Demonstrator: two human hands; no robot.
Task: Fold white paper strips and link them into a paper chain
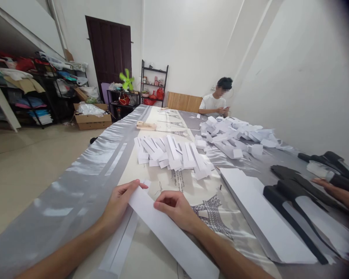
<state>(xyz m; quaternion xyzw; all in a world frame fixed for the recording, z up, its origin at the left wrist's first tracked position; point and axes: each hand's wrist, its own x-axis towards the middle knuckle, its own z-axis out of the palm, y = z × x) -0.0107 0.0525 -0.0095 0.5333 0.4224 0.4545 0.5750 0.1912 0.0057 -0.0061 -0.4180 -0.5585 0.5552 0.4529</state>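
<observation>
A long white paper strip [174,240] slants across the near part of the table, held at its upper end by my left hand [120,199], thumb on top. My right hand [177,209] pinches the strip's right edge between thumb and bent fingers. Beneath my left hand lie more long white strips [119,244], partly covered by the held one. Beyond both hands, a spread of narrow white folded pieces [170,153] rests on the printed tablecloth [159,259].
A white paper stack [267,217] and black-and-white pieces [296,209] lie right, where another person's hand [337,193] reaches in. A heap of white pieces [235,131] sits farther back, near a seated person [213,102]. A wooden object [145,125] lies beyond the folded pieces.
</observation>
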